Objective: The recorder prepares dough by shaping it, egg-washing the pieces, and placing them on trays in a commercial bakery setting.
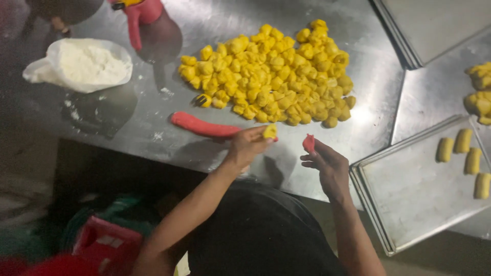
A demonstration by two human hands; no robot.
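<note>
A: Why's that yellow dough pile mid-tabletop, tray on the right?

B: Probably easy reach. Left hand fingers pinch one yellow piece above the red dough roll; right hand loosely pinches a red bit.

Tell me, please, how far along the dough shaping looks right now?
Early. Four shaped yellow rolls lie on the metal tray. The left hand holds a yellow piece, the right hand a red bit. A large yellow pile and red log remain.

Left hand pinching yellow dough piece, right hand pinching red bit
</note>
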